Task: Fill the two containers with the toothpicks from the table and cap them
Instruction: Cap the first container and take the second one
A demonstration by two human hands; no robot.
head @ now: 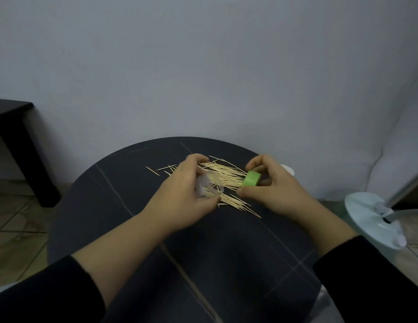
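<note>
Left hand (180, 194): fingers curled round a clear container (209, 186), tipped on its side, mouth facing right.
Right hand (273, 190): thumb and fingers pinch a green cap (252, 178) just right of the container.
Toothpicks (226, 176): pale loose heap on the dark round table (133, 183), under and beyond both hands.

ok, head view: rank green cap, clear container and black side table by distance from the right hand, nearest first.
1. green cap: pinched in the right hand, over the toothpicks.
2. clear container: held in the left hand, left of the cap.
3. black side table: far left, by the wall.
</note>
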